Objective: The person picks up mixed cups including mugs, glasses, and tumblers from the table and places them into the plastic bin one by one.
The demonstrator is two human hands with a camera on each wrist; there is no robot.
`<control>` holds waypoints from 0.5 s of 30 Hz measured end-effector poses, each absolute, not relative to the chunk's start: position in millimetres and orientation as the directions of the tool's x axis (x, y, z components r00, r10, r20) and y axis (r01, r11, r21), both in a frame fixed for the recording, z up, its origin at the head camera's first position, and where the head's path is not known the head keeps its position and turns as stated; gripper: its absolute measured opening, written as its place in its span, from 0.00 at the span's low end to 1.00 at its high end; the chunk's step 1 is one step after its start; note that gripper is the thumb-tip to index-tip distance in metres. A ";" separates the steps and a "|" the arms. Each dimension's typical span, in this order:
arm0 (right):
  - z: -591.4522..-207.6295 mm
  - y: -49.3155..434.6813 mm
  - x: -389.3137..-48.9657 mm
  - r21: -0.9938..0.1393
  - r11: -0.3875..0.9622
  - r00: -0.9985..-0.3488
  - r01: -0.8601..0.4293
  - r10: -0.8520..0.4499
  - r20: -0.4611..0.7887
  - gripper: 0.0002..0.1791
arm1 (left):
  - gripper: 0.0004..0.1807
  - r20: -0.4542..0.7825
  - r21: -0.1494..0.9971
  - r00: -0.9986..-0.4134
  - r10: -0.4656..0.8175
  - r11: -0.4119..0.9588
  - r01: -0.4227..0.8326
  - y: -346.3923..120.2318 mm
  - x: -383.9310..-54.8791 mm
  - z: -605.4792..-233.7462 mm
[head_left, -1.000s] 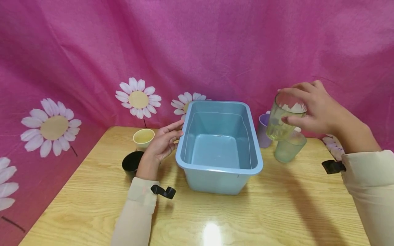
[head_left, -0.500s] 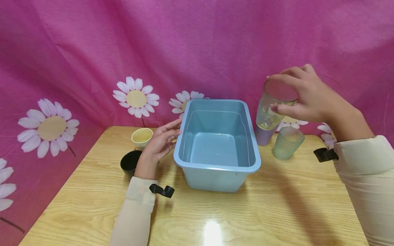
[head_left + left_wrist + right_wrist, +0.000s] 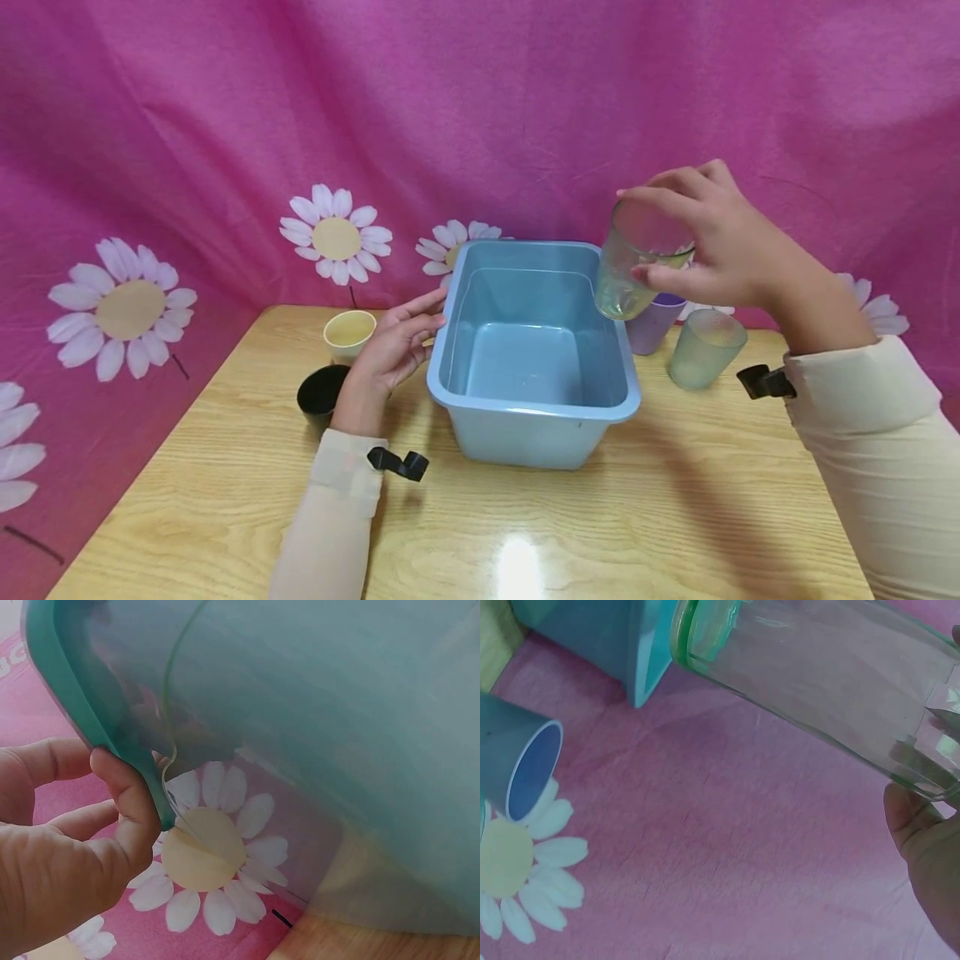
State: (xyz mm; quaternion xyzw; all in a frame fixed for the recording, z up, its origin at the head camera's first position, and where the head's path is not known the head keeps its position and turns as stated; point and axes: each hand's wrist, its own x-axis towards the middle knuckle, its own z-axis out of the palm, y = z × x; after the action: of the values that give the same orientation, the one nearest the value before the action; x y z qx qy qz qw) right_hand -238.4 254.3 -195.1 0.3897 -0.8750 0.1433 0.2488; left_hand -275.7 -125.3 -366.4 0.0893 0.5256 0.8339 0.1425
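A light blue plastic basin (image 3: 525, 412) stands on the table. At its left rim is my left hand (image 3: 393, 346); in the left wrist view the thumb (image 3: 131, 802) and fingers pinch the edge. My right hand (image 3: 720, 237) grips a clear drinking glass (image 3: 626, 267) near its top, thumb on the near side and fingers across the far rim. The glass is tilted, its base over the basin's right rim in the head view. In the right wrist view, the glass (image 3: 817, 682) stretches from the hand toward the basin (image 3: 641, 652).
Right of the basin stand a purple cup (image 3: 648, 329), partly hidden behind the held glass, and a frosted greenish glass (image 3: 705, 354). A cream cup (image 3: 348, 333) and a black cup (image 3: 318, 396) stand by my left wrist. A pink flowered cloth (image 3: 525, 125) hangs behind the wooden table (image 3: 450, 533).
My right hand has carried the clear glass leftward, from above the frosted glass, past the purple cup, to the basin's right rim. My left hand stays at the basin's left rim.
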 end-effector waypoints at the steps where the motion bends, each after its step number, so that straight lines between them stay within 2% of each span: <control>1: -195.2 252.2 -238.1 -0.056 0.651 -0.569 -0.757 -0.615 0.547 0.41 | 0.30 -0.001 0.902 -0.943 0.333 -0.407 -0.145 -125.4 -275.8 -366.2; 15: -203.7 231.3 -235.6 -0.047 0.590 -0.515 -0.806 -0.660 0.547 0.40 | 0.31 -0.008 0.903 -0.941 0.338 -0.402 -0.152 -126.3 -275.3 -365.3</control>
State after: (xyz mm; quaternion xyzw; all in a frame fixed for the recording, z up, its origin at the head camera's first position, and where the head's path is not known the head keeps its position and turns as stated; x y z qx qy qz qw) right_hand -235.6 231.3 -203.7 0.4274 -0.8575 0.1491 0.2445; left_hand -275.3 -126.3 -365.3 0.0881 0.5268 0.8325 0.1472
